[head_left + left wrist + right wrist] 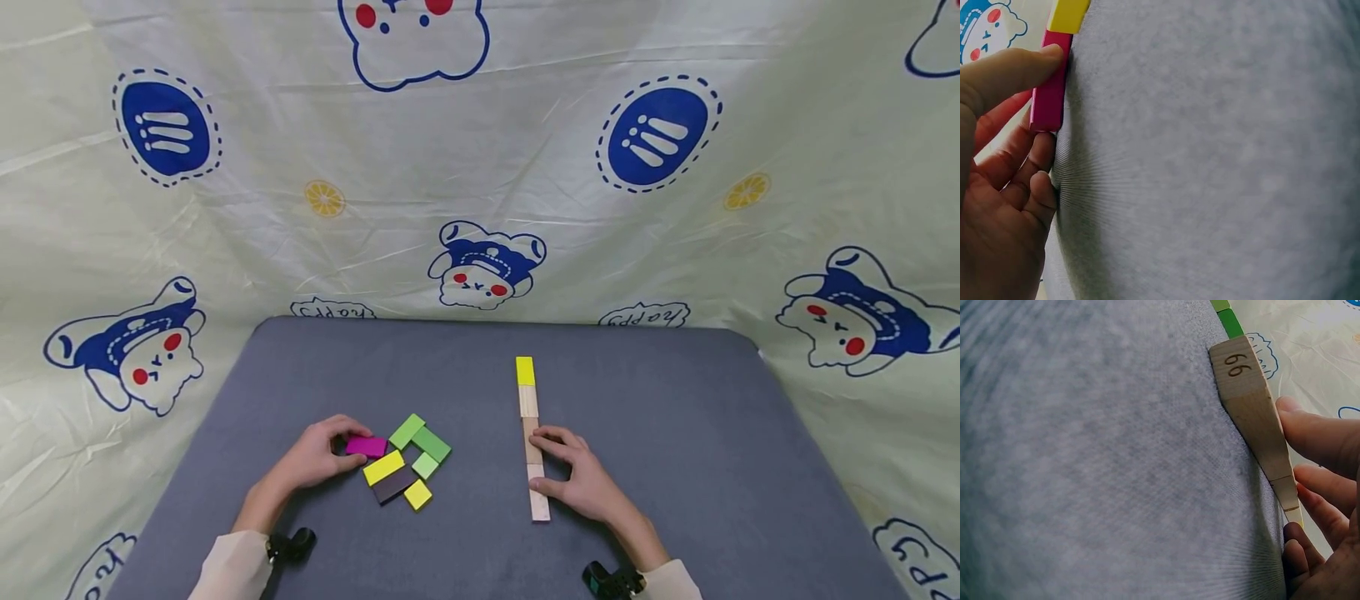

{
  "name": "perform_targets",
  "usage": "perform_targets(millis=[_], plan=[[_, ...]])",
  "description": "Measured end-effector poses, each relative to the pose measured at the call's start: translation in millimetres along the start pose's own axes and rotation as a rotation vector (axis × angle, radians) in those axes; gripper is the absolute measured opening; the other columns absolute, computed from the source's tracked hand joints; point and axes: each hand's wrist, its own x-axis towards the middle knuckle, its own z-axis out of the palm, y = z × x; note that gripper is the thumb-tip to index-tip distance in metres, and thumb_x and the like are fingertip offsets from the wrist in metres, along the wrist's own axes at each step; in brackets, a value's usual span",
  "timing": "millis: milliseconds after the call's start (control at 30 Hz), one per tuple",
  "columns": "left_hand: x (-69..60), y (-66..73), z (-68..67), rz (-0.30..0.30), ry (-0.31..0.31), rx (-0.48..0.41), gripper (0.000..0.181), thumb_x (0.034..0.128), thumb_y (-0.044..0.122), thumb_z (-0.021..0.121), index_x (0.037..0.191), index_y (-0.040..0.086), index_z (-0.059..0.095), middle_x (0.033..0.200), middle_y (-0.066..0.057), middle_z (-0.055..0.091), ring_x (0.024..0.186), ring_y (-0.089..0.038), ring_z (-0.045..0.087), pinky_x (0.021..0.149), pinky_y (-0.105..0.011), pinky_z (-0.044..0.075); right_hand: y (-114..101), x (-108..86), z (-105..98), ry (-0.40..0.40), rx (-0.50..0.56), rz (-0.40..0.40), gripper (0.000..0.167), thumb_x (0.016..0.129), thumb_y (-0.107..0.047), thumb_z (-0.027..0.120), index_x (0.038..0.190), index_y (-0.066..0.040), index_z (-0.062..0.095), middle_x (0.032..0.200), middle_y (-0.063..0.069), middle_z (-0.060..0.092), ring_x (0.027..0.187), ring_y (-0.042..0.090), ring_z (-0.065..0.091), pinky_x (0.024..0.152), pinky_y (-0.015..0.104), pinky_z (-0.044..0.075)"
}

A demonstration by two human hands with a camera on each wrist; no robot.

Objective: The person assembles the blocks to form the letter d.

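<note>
My left hand (pixel 318 454) pinches a magenta wooden block (pixel 366 447) between thumb and fingers. The left wrist view shows the thumb on this magenta block (pixel 1052 87), its end close to a yellow block (pixel 1069 15). Beside it lie another yellow block (pixel 383 468), a dark block (pixel 393 485), a small yellow block (pixel 418 495) and several green blocks (pixel 432 444). My right hand (pixel 581 477) rests its thumb and fingertips against a straight row of plain wooden blocks (pixel 539 505) topped by a yellow block (pixel 525 371). The nearest plain block (pixel 1250 412) bears the number 66.
A grey cloth-covered table (pixel 465 550) carries all the blocks. Behind and around it hangs a pale printed sheet (pixel 517 167) with cartoon figures. Black wrist cameras (pixel 294 546) sit on both wrists.
</note>
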Motion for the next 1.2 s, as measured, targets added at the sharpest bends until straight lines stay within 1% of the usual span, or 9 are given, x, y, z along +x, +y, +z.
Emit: perform_targets(millis=[200, 300, 467, 667, 800, 933, 1067, 1200], plan=[[2.3, 1.1, -3.9, -0.023, 0.037, -0.014, 0.028, 0.0860, 0.019, 0.083, 0.113, 0.016, 0.075, 0.113, -0.002, 0.070, 0.094, -0.014, 0.057, 0.076, -0.027, 0.048, 0, -0.1, 1, 0.002, -0.018, -0.007, 0.062, 0.082, -0.029, 0.087, 0.138, -0.012, 0.067, 0.146, 0.002, 0.056, 0.136, 0.031, 0.045, 0.109, 0.059, 0.039], [7.0, 5.7, -5.8, -0.026, 0.060, -0.027, 0.029, 0.0854, 0.018, 0.084, 0.113, 0.017, 0.075, 0.112, -0.002, 0.070, 0.094, -0.014, 0.058, 0.076, -0.028, 0.048, 1, 0.0, 1, 0.007, -0.028, -0.012, 0.061, 0.082, -0.029, 0.087, 0.138, -0.013, 0.067, 0.146, 0.003, 0.056, 0.134, 0.031, 0.046, 0.108, 0.059, 0.040], [20.1, 20.1, -7.6, -0.022, 0.079, -0.036, 0.029, 0.0865, 0.020, 0.083, 0.114, 0.019, 0.075, 0.113, -0.001, 0.070, 0.091, -0.015, 0.057, 0.074, -0.027, 0.048, 1, 0.3, 1, 0.009, -0.024, -0.008, 0.061, 0.082, -0.028, 0.087, 0.137, -0.013, 0.067, 0.146, 0.002, 0.056, 0.134, 0.031, 0.046, 0.108, 0.059, 0.039], [39.3, 42.7, -3.4, 0.021, 0.088, -0.073, 0.028, 0.0878, 0.017, 0.082, 0.115, 0.015, 0.074, 0.111, -0.004, 0.069, 0.088, -0.018, 0.057, 0.069, -0.024, 0.048, 2, 1.0, 0, 0.002, -0.016, 0.002, 0.063, 0.081, -0.027, 0.088, 0.138, -0.012, 0.067, 0.147, 0.003, 0.055, 0.136, 0.031, 0.045, 0.110, 0.060, 0.038], [51.8, 57.9, 2.9, 0.056, 0.080, -0.089, 0.029, 0.0885, 0.017, 0.081, 0.116, 0.013, 0.074, 0.111, -0.005, 0.069, 0.090, -0.020, 0.057, 0.069, -0.025, 0.048, 2, 0.6, 0, 0.002, -0.013, 0.002, 0.063, 0.081, -0.027, 0.088, 0.138, -0.011, 0.067, 0.147, 0.003, 0.055, 0.138, 0.032, 0.044, 0.110, 0.060, 0.038], [61.8, 70.4, 10.7, 0.084, 0.051, -0.098, 0.030, 0.0893, 0.018, 0.080, 0.117, 0.012, 0.074, 0.113, -0.006, 0.068, 0.090, -0.021, 0.057, 0.069, -0.025, 0.048, 1, 0.3, 1, 0.000, -0.013, 0.000, 0.063, 0.080, -0.027, 0.088, 0.138, -0.011, 0.067, 0.146, 0.003, 0.056, 0.137, 0.032, 0.045, 0.110, 0.060, 0.038], [68.8, 79.5, 19.0, 0.105, 0.010, -0.101, 0.030, 0.0905, 0.019, 0.080, 0.119, 0.012, 0.073, 0.113, -0.006, 0.067, 0.091, -0.022, 0.058, 0.070, -0.024, 0.049, 0, 0.4, 2, -0.008, -0.011, 0.011, 0.064, 0.080, -0.029, 0.088, 0.138, -0.012, 0.066, 0.147, 0.003, 0.055, 0.137, 0.032, 0.044, 0.110, 0.061, 0.038], [76.1, 87.9, 27.3, 0.111, -0.021, -0.098, 0.029, 0.0911, 0.020, 0.079, 0.119, 0.013, 0.073, 0.115, -0.005, 0.067, 0.095, -0.020, 0.058, 0.073, -0.026, 0.051, 0, 0.8, 2, -0.006, -0.012, 0.017, 0.064, 0.081, -0.029, 0.088, 0.138, -0.012, 0.067, 0.147, 0.002, 0.056, 0.139, 0.033, 0.043, 0.112, 0.061, 0.037]])
